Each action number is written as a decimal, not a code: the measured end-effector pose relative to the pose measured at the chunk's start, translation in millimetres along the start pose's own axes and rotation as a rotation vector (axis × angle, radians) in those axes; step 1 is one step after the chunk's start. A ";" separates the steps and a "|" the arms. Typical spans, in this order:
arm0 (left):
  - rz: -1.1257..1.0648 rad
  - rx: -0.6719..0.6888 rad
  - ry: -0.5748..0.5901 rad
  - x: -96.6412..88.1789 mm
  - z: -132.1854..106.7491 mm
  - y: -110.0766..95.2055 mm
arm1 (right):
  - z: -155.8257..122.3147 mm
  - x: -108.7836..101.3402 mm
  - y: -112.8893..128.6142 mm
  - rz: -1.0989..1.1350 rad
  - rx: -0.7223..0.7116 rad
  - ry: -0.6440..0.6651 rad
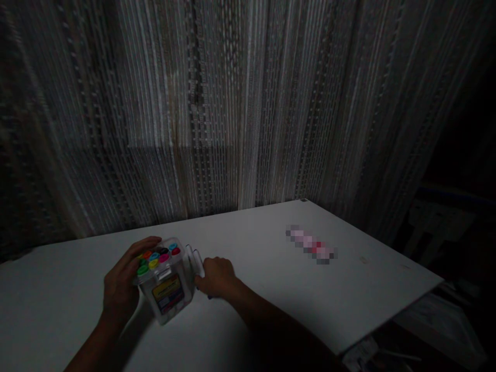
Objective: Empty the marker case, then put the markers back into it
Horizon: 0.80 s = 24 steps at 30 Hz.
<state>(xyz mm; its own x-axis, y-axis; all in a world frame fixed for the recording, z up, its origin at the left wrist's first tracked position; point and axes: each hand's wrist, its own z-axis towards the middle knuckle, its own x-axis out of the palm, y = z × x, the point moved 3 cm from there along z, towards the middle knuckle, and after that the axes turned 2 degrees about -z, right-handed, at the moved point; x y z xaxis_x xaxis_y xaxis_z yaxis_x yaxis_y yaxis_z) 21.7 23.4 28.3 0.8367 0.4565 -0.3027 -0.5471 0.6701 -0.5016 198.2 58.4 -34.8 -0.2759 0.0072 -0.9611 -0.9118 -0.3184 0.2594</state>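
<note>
My left hand (121, 279) grips a clear plastic marker case (166, 294) from its left side, fingers curving over the top. The case is tilted and held just over the white table (256, 232). Several marker caps (155, 257) in green, yellow, pink, blue, red and black show at its upper end, and a yellow label (168, 293) is on its front. My right hand (217, 277) is closed at the case's clear handle (195, 261), with its fingertips against it. A pixelated pink and red patch (311, 244) hides an object on the table, out of reach of both hands.
A long grey striped curtain (248, 103) hangs behind the table's far edge. The table's right corner ends over a dark floor, where pale items (437, 325) lie in shadow. Dark shapes (437, 227) stand at the far right.
</note>
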 end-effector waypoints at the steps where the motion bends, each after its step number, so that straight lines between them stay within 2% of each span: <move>1: 0.003 0.004 0.000 -0.3 -0.1 0.0 | 0.1 0.3 0.0 -0.002 0.000 -0.005; 15: -0.025 -0.003 -0.007 -4.6 -1.0 4.6 | 0.9 0.2 3.0 -0.013 0.003 0.001; 21: -0.081 -0.089 -0.014 -4.8 -1.0 4.8 | 0.8 -0.2 4.7 -0.019 -0.001 -0.005; 24: -0.065 -0.082 -0.013 -4.6 -0.9 5.1 | 0.9 -0.9 4.8 -0.013 0.011 -0.003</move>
<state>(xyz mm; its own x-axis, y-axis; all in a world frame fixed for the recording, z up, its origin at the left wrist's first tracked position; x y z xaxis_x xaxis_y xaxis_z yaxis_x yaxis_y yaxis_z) 15.1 24.1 26.4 0.8695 0.4218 -0.2569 -0.4874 0.6485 -0.5848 193.8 57.7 -32.6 -0.2647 0.0143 -0.9642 -0.9187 -0.3078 0.2477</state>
